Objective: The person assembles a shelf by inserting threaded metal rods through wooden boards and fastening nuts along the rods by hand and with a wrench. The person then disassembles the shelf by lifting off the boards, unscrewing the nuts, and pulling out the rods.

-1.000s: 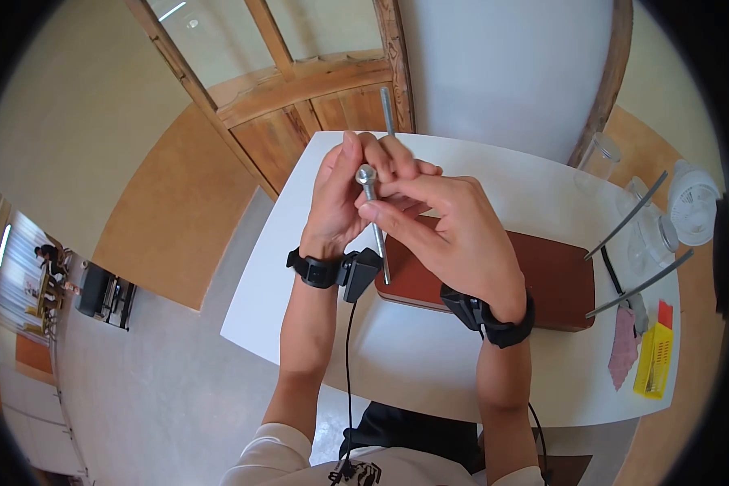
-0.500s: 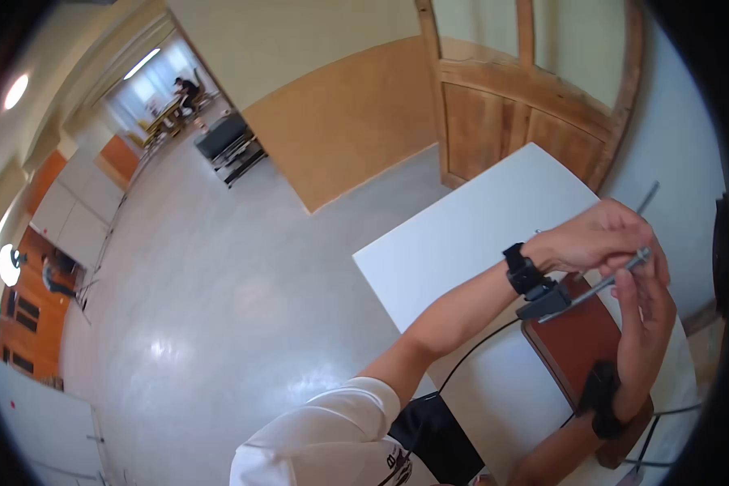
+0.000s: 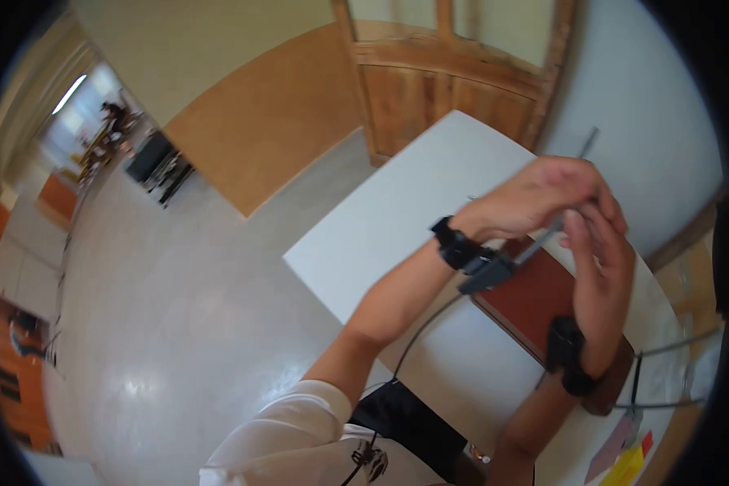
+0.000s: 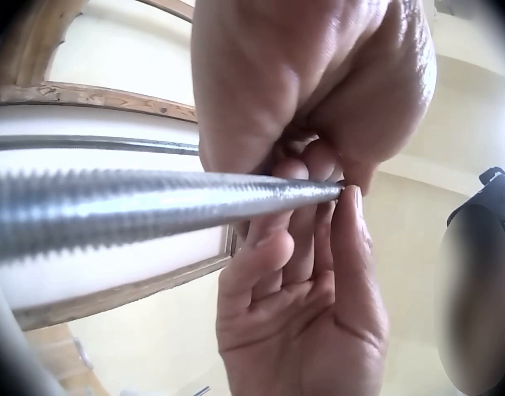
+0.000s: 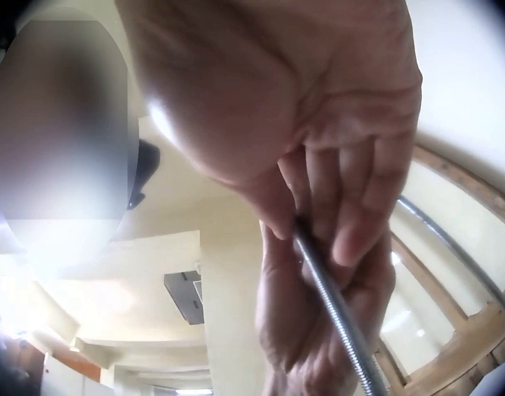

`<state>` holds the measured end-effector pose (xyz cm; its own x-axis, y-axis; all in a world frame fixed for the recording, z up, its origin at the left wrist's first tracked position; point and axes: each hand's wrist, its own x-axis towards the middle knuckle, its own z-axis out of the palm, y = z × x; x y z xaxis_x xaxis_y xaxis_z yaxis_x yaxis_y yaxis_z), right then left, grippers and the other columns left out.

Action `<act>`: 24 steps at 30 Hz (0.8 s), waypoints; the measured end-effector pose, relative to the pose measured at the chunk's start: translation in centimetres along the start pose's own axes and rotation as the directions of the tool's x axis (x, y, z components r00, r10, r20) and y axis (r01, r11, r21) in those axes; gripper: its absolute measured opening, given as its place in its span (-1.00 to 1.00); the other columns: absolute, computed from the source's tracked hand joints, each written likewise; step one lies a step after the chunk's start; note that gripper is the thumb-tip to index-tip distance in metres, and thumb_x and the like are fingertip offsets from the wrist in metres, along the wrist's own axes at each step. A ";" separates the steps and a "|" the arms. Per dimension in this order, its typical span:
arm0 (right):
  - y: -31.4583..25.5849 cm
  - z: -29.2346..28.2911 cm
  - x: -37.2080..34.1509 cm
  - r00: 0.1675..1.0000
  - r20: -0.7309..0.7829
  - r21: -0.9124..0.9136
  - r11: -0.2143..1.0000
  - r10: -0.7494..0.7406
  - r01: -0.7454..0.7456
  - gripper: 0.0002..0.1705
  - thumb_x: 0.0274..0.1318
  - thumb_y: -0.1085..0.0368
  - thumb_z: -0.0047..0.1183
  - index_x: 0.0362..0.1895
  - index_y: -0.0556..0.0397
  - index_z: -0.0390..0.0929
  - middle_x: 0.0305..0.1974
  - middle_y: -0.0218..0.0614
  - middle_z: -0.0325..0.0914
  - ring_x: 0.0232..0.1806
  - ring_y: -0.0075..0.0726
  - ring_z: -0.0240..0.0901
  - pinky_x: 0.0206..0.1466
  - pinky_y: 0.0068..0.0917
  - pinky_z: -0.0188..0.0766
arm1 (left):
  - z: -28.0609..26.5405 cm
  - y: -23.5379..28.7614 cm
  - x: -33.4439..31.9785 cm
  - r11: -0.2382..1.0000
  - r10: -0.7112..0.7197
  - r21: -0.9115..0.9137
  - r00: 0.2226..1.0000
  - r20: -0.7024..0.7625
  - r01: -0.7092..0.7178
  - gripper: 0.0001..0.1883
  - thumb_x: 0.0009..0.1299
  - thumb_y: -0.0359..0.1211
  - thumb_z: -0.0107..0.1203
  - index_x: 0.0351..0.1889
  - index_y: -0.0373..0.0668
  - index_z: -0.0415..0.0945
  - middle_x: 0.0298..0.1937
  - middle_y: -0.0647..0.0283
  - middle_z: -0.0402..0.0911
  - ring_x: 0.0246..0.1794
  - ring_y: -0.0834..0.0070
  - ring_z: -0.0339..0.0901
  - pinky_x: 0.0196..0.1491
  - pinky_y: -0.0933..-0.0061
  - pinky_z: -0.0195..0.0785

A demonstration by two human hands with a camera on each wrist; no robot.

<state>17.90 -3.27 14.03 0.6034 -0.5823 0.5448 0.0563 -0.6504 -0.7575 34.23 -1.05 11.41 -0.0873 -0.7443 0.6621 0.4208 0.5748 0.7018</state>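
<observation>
A threaded metal rod slants up between both hands, over a red-brown slab on the white table. My left hand bends over the rod's upper end, its fingertips gathered there. From below, my right hand reaches the same end with thumb raised. In the left wrist view, the right thumb meets the tip of the rod. The right wrist view shows the fingertips of both hands crowded around that end of the rod. The tip itself is hidden by fingers.
Another rod sticks up beyond the hands, and two grey rods project at the slab's right. A yellow basket and a pink cloth lie at the near right. Black cables run from the wrist cameras.
The head view has swung left, then slightly back. A rounded nut seen earlier at the rod's top is now covered by the fingers. Both hands stay at the rod's upper end.
</observation>
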 end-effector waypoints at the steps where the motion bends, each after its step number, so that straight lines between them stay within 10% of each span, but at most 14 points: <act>1: -0.7 0.3 -0.1 0.998 -0.035 0.045 0.998 0.049 -0.048 -0.74 0.37 0.29 0.19 -0.07 0.29 0.65 -0.30 -0.21 0.70 -0.21 -0.50 0.59 -0.06 -0.49 0.49 | 0.3 0.1 -0.1 0.999 -0.007 -0.051 1.000 0.002 0.007 -0.57 0.69 -0.09 -0.05 0.01 -0.36 0.53 0.00 -0.03 0.72 -0.11 0.44 0.71 -0.21 0.54 0.50; 4: -0.4 -0.4 -0.1 0.994 0.105 0.197 0.980 -0.035 0.014 -0.81 0.38 0.34 0.17 -0.13 0.27 0.66 -0.26 -0.19 0.74 -0.17 -0.44 0.68 -0.02 -0.50 0.52 | 0.1 0.7 -0.1 0.998 -0.059 -0.006 0.997 -0.045 0.058 -0.62 0.67 -0.11 -0.01 0.02 -0.31 0.51 0.02 -0.07 0.70 -0.03 0.39 0.71 -0.31 0.55 0.47; 6: -0.9 -0.7 -0.2 0.991 0.129 0.262 0.965 -0.038 0.003 -0.86 0.36 0.41 0.16 -0.14 0.27 0.67 -0.24 -0.19 0.75 -0.14 -0.41 0.72 0.00 -0.51 0.55 | 0.5 0.7 0.0 0.995 0.009 0.100 0.993 -0.115 0.003 -0.56 0.58 0.05 0.09 -0.04 -0.18 0.47 -0.02 -0.01 0.61 0.12 0.05 0.67 0.13 0.06 0.63; 12: 0.2 -0.8 0.3 0.992 0.104 0.238 0.970 -0.065 0.038 -0.84 0.32 0.42 0.20 -0.13 0.32 0.65 -0.32 -0.19 0.75 -0.25 -0.41 0.72 -0.10 -0.52 0.57 | -0.8 0.9 -0.2 0.972 0.133 0.203 0.990 -0.046 -0.121 -0.57 0.55 0.05 0.15 -0.11 -0.17 0.52 0.00 0.06 0.58 0.11 0.05 0.68 0.10 0.07 0.66; 16: 0.0 -0.8 0.2 0.991 0.112 0.222 0.974 -0.069 0.043 -0.82 0.31 0.39 0.23 -0.14 0.32 0.65 -0.37 -0.20 0.74 -0.29 -0.42 0.70 -0.15 -0.51 0.56 | -0.7 2.3 0.1 0.965 -0.076 0.258 0.995 0.063 0.058 -0.56 0.60 -0.02 0.07 -0.22 -0.26 0.57 0.11 -0.04 0.59 0.12 0.01 0.65 0.11 0.07 0.63; 24: -1.3 -0.3 0.2 0.999 0.034 0.343 0.939 -0.031 0.017 -0.74 0.34 0.40 0.19 0.04 0.29 0.63 -0.16 -0.22 0.73 -0.12 -0.46 0.64 0.01 -0.50 0.54 | 0.0 3.4 -0.3 0.914 0.153 0.391 0.985 -0.076 -0.111 -0.69 0.56 -0.28 0.18 0.14 -0.27 0.59 0.26 -0.04 0.56 0.19 0.19 0.61 0.24 0.15 0.51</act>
<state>17.73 -2.63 15.21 0.6281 -0.5451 0.5553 0.3364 -0.4532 -0.8255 35.71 1.10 13.58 0.0467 -0.6714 0.7396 0.0409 0.7411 0.6702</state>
